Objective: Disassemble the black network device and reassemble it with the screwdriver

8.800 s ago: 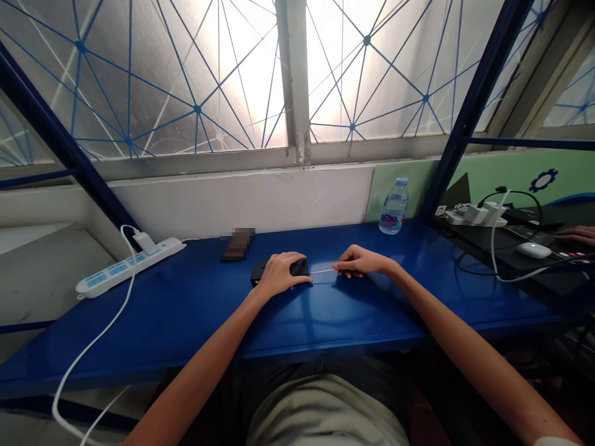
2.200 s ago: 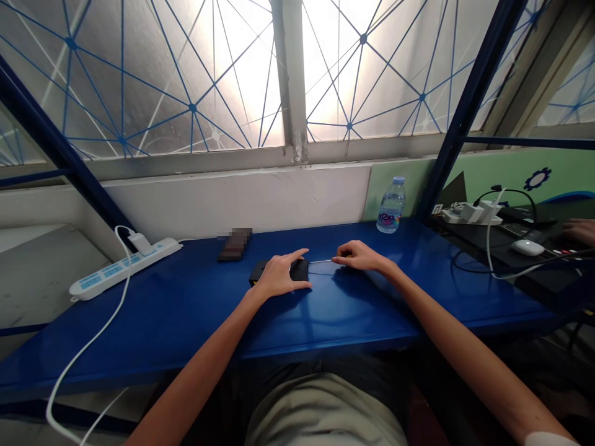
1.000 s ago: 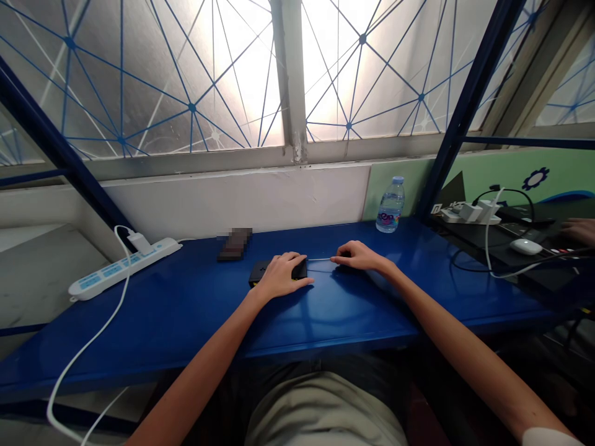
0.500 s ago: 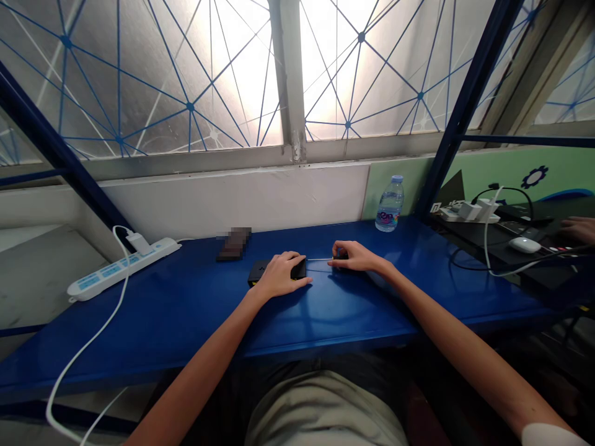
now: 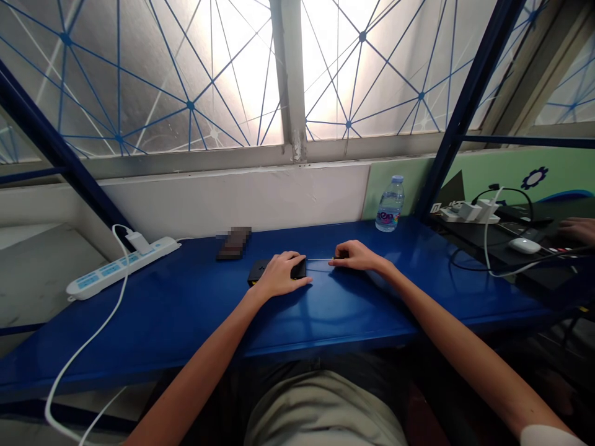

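1. Fingers (image 5: 333,263) of the right hand (image 5: 357,256) are curled inward, and a thin, pale rod (image 5: 320,259) is pinched at their tips, its right end being hidden in the hand
2. By the left hand (image 5: 280,274) a black box (image 5: 257,271) is grasped from above: its top is covered by the fingers, while the thumb is stretched out at the near side, past the right end
3. The box is laid on the blue counter (image 5: 297,328), and some yellow is shown low on its left end
4. The rod is held almost level across the gap between the hands; its left end is seen at the left fingertips, and whether the box is touched there cannot be told
5. Behind the box, to the left, a dark item (image 5: 235,243) is placed near the wall (image 5: 260,201), its details being blurred
6. At the counter's left a power strip (image 5: 105,275) is set, with a white plug (image 5: 139,242) fitted in it
7. Beyond the right hand, a capped bottle (image 5: 389,205) is stood upright
8. At the far right, another person's hand (image 5: 579,230) is seen near a white mouse (image 5: 525,246)
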{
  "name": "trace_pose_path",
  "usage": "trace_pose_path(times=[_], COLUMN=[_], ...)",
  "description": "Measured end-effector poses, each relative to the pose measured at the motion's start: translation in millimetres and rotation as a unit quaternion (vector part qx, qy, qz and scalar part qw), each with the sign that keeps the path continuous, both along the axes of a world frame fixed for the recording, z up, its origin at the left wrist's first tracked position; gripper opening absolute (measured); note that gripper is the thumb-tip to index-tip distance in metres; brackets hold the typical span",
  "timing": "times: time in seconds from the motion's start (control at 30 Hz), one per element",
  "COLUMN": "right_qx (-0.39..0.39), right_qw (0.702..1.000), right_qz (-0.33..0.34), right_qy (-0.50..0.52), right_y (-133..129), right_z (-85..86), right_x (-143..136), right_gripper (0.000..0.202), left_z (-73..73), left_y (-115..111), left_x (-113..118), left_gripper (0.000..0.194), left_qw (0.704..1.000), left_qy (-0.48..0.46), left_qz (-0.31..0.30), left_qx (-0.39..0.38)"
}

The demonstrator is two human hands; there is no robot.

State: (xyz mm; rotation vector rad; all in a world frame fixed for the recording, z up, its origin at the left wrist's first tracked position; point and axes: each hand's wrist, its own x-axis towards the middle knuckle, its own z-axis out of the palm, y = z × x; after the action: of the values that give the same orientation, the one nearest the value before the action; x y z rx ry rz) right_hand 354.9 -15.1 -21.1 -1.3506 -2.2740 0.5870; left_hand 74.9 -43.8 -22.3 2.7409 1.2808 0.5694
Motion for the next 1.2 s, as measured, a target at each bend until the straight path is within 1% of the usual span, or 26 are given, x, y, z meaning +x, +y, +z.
trace_pose_path(times=[0.17,0.33,0.53,0.73,1.0,1.2], right_qx=[0.011,0.017,0.007,-0.002,0.015,0.013], right_qw=[1.000,1.000,1.000,1.000,1.000,1.000], right_qz=[-0.001,0.007,0.016,0.007,-0.009,-0.007], right_qy=[0.017,0.019,0.017,0.005,0.012,0.018], right_y=[1,-1,0,1,2,4], right_z=[-4.3,-2.7,-0.7,2.8,-2.7,-7.6], right_x=[-1,-2,1,4,1,0], right_gripper=[0.036,0.034,0.039,0.046,0.033,0.031], left_z=[0.7,-1.2,-2.7,-1.7,-1.2,-1.3], left_y=[0,1,3,2,1,1], left_x=[0,-1,-1,-1,-1,-1], left_gripper=[0.066,0.068,0.068,0.068,0.068,0.065], left_qw=[1.000,1.000,1.000,1.000,1.000,1.000], left_qy=[0.002,0.005,0.004,0.004,0.002,0.000], left_qz=[0.000,-0.004,-0.007,-0.009,-0.006,-0.004], left_qx=[-0.001,0.004,0.004,0.006,0.008,0.010])
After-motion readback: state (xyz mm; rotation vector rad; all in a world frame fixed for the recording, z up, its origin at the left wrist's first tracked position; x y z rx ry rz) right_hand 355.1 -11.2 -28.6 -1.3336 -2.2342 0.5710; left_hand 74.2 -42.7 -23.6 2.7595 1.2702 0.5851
